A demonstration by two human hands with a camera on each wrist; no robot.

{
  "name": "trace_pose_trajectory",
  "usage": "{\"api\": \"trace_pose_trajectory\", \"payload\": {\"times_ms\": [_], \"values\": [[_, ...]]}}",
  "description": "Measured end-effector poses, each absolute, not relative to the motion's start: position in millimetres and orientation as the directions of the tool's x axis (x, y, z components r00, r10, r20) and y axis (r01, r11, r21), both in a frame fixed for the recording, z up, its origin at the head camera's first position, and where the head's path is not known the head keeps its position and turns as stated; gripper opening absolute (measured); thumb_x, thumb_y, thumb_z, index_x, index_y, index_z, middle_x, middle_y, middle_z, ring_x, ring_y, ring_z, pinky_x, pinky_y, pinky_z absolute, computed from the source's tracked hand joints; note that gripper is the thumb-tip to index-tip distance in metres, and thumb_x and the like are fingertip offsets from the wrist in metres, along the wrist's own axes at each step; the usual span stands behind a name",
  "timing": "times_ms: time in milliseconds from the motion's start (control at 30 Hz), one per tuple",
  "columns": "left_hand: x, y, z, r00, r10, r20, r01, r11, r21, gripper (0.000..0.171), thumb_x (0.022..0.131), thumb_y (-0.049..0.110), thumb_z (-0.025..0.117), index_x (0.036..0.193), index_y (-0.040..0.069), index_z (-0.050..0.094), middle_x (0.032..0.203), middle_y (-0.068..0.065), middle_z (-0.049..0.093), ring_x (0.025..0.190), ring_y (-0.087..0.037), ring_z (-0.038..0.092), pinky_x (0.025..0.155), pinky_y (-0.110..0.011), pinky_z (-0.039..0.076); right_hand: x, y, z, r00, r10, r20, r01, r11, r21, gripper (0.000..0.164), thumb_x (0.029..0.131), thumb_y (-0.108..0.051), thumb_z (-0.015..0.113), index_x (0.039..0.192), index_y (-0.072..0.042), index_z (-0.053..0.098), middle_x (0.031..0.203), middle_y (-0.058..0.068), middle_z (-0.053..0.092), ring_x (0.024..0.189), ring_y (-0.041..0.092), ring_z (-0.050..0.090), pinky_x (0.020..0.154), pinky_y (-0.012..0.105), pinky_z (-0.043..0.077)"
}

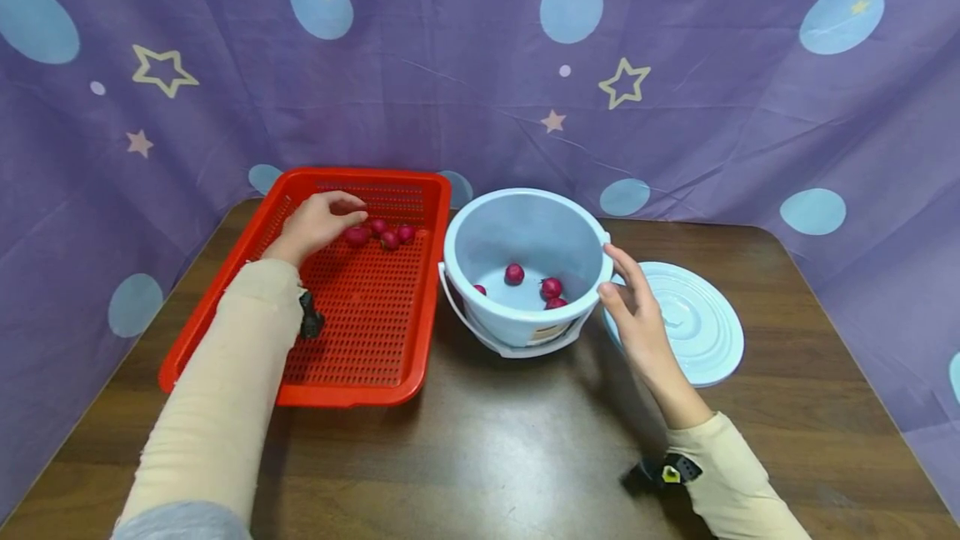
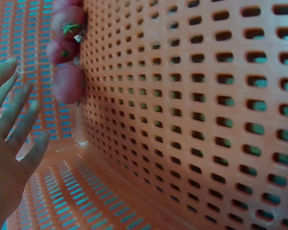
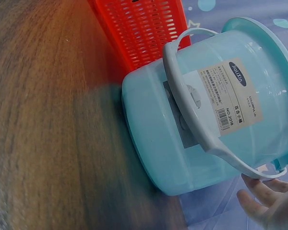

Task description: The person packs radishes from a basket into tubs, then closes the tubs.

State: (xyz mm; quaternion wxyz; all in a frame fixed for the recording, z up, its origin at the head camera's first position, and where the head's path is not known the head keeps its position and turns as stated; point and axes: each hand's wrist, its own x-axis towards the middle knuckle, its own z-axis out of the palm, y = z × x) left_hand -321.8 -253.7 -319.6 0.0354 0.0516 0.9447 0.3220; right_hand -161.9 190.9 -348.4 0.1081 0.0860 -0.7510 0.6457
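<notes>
My left hand (image 1: 315, 223) is inside the red plastic basket (image 1: 360, 395), close beside several small red radishes (image 1: 389, 240) at its far end. In the left wrist view its fingers are spread, apart from the radishes (image 2: 68, 83) and holding nothing. Green stem stubs show on some of them. To the right stands a light blue bucket (image 1: 495, 227) with several radishes (image 1: 551, 287) on its bottom. The fingertips of my right hand (image 1: 641, 323) touch the bucket's right rim, near where the handle (image 3: 187, 103) joins.
A round light blue lid (image 1: 693, 323) lies on the wooden table (image 1: 480, 465) right of the bucket, partly behind my right hand. The bucket handle hangs down at the front. A purple patterned curtain (image 1: 465, 90) closes off the back and sides.
</notes>
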Motion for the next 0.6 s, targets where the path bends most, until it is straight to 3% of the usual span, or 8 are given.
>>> {"api": "trace_pose_trajectory", "payload": {"times_ms": [167,600], "values": [[-322,-257,-324,-0.991,0.086,-0.098,0.016,0.828,0.560,0.049,0.097,0.043,0.060,0.136,0.013,0.057,0.140,-0.018,0.052,0.124,-0.040,0.048,0.101,-0.061,0.035,-162,191,-349,-0.963,0.014,0.271,-0.265,0.164,-0.950,0.049,0.103,-0.012,0.051,0.151,-0.014,0.040,0.150,0.009,0.041,0.115,0.015,0.056,0.094,0.019,0.043],[-325,-254,-337,-0.984,0.115,-0.135,0.028,0.851,0.524,0.049,0.095,0.032,0.064,0.136,0.007,0.055,0.135,-0.021,0.055,0.117,-0.039,0.053,0.100,-0.055,0.039,-162,191,-349,-0.959,0.006,0.283,-0.278,0.166,-0.946,0.049,0.103,-0.011,0.051,0.151,-0.013,0.040,0.150,0.010,0.041,0.114,0.013,0.057,0.094,0.019,0.044]]}}
